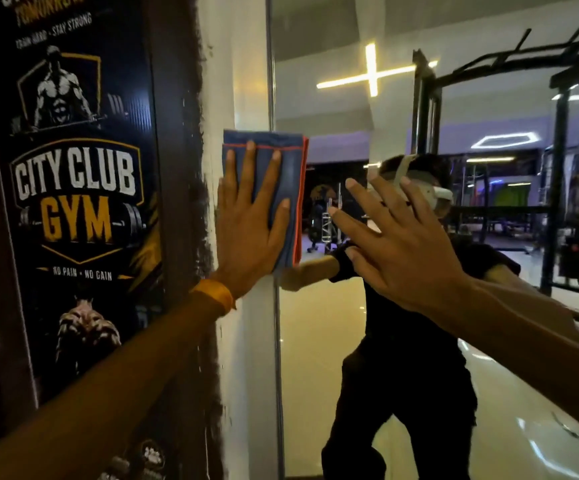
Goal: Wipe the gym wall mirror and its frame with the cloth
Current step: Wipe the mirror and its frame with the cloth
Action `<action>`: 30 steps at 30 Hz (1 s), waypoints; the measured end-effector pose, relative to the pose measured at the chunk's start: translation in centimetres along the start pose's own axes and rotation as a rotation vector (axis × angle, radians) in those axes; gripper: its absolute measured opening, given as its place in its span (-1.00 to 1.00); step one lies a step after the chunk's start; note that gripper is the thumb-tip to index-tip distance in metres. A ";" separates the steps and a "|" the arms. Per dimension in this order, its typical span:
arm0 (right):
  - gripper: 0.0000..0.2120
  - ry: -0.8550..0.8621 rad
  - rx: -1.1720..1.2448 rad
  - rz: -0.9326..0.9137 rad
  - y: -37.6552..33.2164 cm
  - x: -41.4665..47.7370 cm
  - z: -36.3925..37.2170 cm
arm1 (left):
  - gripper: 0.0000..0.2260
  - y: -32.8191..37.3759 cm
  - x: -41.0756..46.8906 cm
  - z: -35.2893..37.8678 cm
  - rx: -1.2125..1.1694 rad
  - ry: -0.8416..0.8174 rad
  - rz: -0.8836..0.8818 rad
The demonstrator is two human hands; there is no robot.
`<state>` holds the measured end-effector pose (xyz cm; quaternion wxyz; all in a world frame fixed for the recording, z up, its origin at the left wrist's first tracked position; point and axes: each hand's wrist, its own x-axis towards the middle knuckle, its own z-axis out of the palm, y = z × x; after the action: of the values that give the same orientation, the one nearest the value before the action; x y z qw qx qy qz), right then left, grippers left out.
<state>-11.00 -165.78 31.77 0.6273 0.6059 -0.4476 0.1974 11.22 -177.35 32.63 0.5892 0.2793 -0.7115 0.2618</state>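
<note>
- I have the left hand [246, 220] flat against the cloth [293, 188], fingers straight and spread, palm pressing it to the surface; nothing is curled round it.
- On that wrist sits a yellow wristband [213, 299].
- The right hand [402, 244] is raised in front of the glass with its fingers splayed and straight, holding nothing. I cannot tell whether its fingertips touch the glass.
- The cloth is blue with an orange-red edge, folded into a tall rectangle. It lies across the left edge of the mirror [316, 358], partly on the thin metal frame [277, 358] and the glass, partly on the white wall strip [246, 368] beside it.
- In the mirror I see the reflection [409, 358] of a person in dark clothes with a headset, plus gym racks and ceiling lights.
- Left of the white strip, past a rough dark painted band, hangs a dark poster [73, 202] reading "CITY CLUB GYM".
</note>
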 end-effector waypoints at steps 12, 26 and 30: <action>-0.45 -0.155 0.013 -0.055 2.5 3.7 -1.5 | -0.40 0.2 -11.3 -0.7 -0.115 -0.387 -0.085; -0.46 -0.241 0.068 -0.001 8.5 12.0 -4.4 | -0.40 0.0 1.7 -3.0 -0.044 -0.357 -0.027; -0.43 -0.286 0.111 -0.018 8.7 12.2 -4.9 | -0.43 0.7 4.6 -3.8 -0.109 -0.341 -0.120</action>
<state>-9.90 -163.17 47.25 0.5244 0.6656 -0.5155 0.1278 12.72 -174.58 37.73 0.4888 0.3291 -0.7964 0.1359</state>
